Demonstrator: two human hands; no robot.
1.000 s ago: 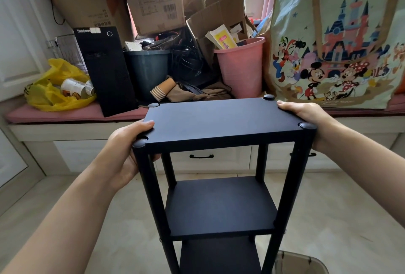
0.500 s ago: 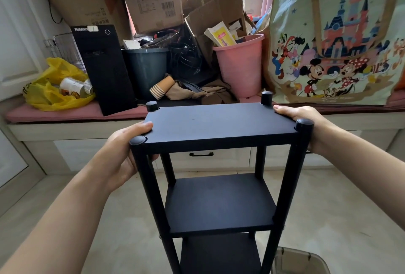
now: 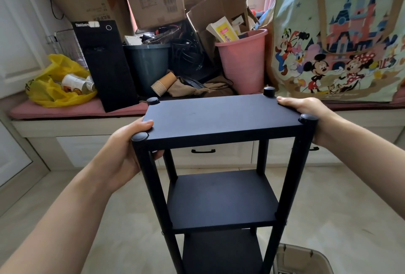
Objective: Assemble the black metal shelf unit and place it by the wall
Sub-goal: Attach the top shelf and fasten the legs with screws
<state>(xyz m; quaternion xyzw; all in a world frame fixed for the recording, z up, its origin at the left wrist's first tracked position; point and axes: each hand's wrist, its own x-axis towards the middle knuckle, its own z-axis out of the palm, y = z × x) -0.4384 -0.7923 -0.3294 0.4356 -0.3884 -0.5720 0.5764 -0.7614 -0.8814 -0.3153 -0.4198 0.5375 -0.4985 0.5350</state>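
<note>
Three flat tiers are seen on the matte black metal shelf unit (image 3: 221, 120), upright on pale floor, four round posts capped. Its top panel is gripped at both ends: left hand (image 3: 126, 151) curled round the near-left edge, right hand (image 3: 306, 112) round the right.

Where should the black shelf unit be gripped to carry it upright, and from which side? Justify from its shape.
Grip the top board at its two short ends, one hand from each side, between the corner posts. The shelf unit is tall and narrow, so a high, two-ended hold should keep it upright, as the left hand and right hand show.
</note>
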